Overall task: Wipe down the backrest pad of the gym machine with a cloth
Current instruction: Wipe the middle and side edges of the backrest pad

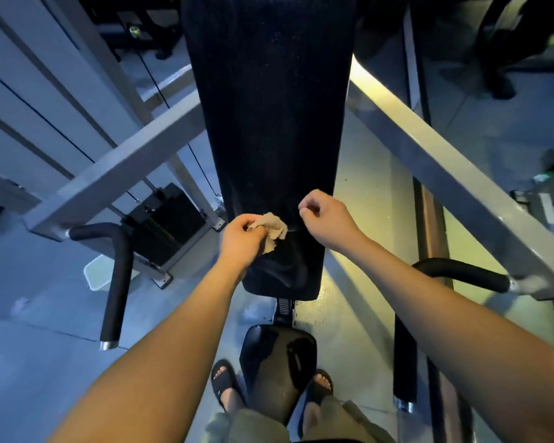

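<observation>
The long black backrest pad [269, 107] runs up the middle of the view, narrowing toward its lower end. My left hand [242, 239] grips a crumpled tan cloth [271, 227] against the lower part of the pad. My right hand [325, 217] hovers just to the right of the cloth, fingers curled with nothing visible in them, at the pad's right edge. The pad's bottom shows creases below the cloth.
A black seat pad [279, 356] sits below the backrest, between my sandalled feet. Grey steel frame bars [445, 161] cross on both sides. Black foam handles [117, 282] stick out left and right. A weight stack [165, 223] stands left of the pad.
</observation>
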`<state>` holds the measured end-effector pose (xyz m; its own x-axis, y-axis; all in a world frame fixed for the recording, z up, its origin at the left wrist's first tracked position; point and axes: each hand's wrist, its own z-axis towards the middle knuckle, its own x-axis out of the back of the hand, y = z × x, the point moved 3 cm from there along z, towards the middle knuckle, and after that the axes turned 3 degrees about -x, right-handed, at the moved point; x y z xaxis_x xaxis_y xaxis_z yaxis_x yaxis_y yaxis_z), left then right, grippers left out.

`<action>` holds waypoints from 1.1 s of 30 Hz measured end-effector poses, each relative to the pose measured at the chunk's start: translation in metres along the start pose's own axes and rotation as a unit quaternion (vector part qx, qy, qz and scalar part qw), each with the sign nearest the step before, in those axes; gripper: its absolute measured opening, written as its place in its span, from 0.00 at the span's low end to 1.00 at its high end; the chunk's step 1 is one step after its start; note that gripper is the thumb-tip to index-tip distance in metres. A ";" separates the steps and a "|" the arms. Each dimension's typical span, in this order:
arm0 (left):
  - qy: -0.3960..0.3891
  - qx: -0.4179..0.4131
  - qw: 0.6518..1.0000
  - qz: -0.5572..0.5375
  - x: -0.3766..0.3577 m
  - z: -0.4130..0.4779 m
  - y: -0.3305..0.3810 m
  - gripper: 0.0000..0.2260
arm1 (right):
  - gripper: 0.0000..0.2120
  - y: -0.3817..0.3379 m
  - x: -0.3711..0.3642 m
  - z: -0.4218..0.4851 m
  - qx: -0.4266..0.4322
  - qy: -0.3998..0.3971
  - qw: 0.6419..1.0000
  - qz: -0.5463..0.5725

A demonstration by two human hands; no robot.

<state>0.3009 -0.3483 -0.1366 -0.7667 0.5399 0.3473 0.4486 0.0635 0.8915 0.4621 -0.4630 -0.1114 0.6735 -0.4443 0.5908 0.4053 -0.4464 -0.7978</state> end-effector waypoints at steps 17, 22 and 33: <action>0.036 0.072 0.977 -0.200 0.052 -0.006 -0.004 0.12 | 0.06 -0.031 -0.083 -0.001 0.099 0.002 0.992 0.073; 0.100 0.035 0.989 -0.107 0.080 0.019 -0.008 0.08 | 0.13 -0.067 -0.061 0.032 0.207 0.132 0.968 -0.047; -0.036 -0.035 0.997 0.064 0.085 0.065 0.003 0.25 | 0.10 -0.027 -0.121 0.072 0.325 0.127 0.897 -0.271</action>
<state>0.2665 -0.2476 -0.1236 -0.6695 0.5981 0.4405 0.5053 -0.0680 0.8602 0.4144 -0.3411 -0.1699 0.1388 -0.4979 0.8561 0.9613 -0.1399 -0.2372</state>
